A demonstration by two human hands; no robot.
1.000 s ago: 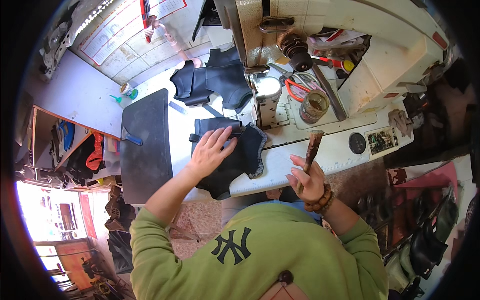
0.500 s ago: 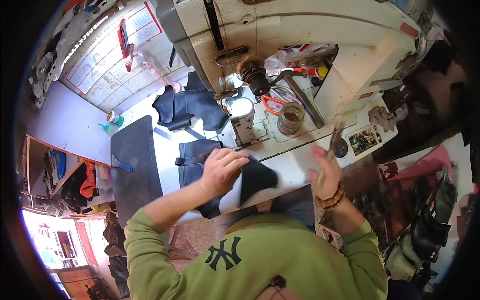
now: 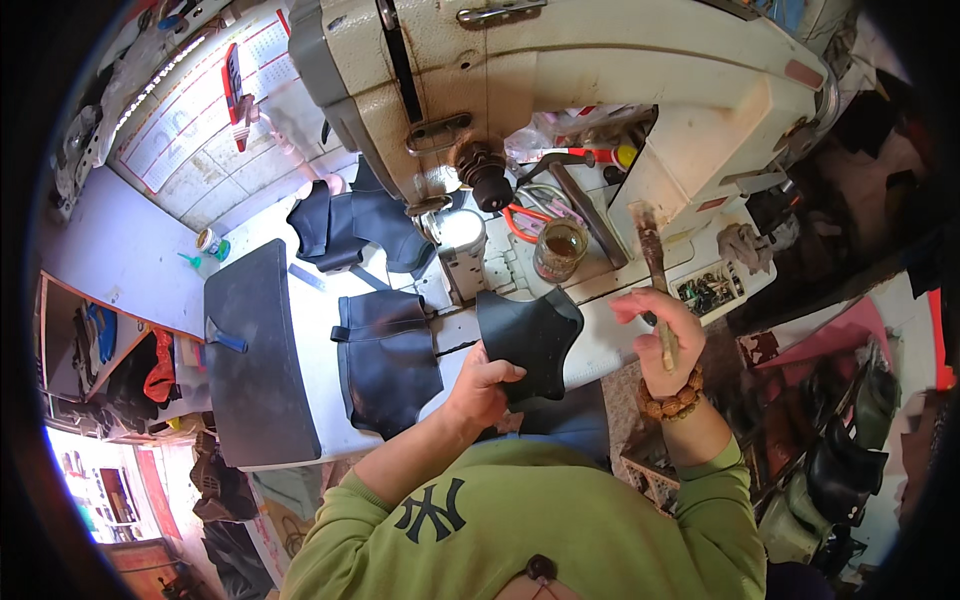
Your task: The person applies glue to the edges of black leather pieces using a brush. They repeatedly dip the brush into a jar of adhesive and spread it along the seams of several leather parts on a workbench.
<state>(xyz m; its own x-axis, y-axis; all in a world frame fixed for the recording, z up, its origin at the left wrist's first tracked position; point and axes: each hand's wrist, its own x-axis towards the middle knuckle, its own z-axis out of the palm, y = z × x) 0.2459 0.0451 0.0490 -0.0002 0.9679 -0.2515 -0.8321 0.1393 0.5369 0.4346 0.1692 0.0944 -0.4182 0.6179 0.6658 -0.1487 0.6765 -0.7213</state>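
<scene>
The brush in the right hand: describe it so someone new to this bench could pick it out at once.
Start at the big cream sewing machine and drop to the white table's right end. The right hand grips a thin wooden-handled brush, tip up beside a small glass jar of brown liquid. It is the only stick-shaped tool held off the table.

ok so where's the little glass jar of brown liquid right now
In the head view, the glass jar stands on the sewing machine's bed, right of centre, beside the red-handled scissors and just left of the brush in the right hand.
</scene>
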